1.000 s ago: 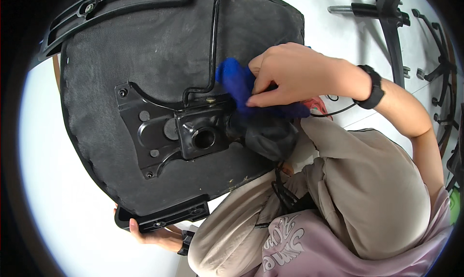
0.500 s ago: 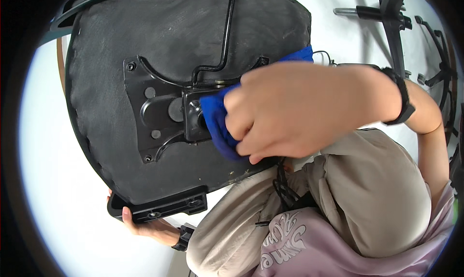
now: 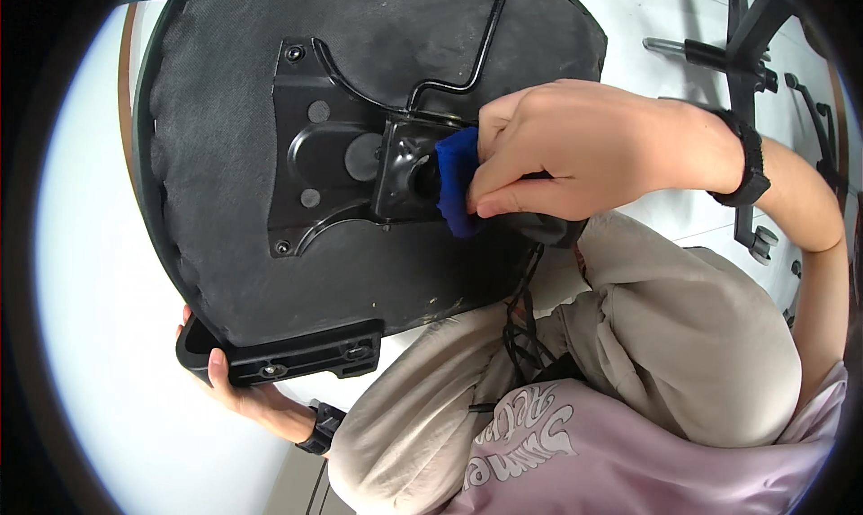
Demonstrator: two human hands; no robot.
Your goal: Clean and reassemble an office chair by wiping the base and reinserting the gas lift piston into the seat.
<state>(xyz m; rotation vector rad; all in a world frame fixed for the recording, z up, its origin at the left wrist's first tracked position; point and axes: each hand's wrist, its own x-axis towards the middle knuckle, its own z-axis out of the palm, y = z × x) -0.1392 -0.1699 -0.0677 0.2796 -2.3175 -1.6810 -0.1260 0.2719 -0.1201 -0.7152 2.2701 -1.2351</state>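
An upturned office chair seat shows its dark underside, with a black metal mounting plate bolted to the middle. My right hand is closed on a bunched blue cloth, which lies against the plate's raised centre beside a round hole. A bent black lever rod runs away from the plate toward the far side. At the near left, my left hand grips the black armrest fixed to the seat's edge, thumb on the near face and fingertips showing behind it.
At the far right, a black chair base with casters lies on the white floor. Black cords hang between the seat and my bent legs.
The blue cloth has moved off the edge of the plate's raised centre and is more tightly bunched, uncovering the round hole. In the picture, the plate has shifted up and right. My left hand keeps its hold.
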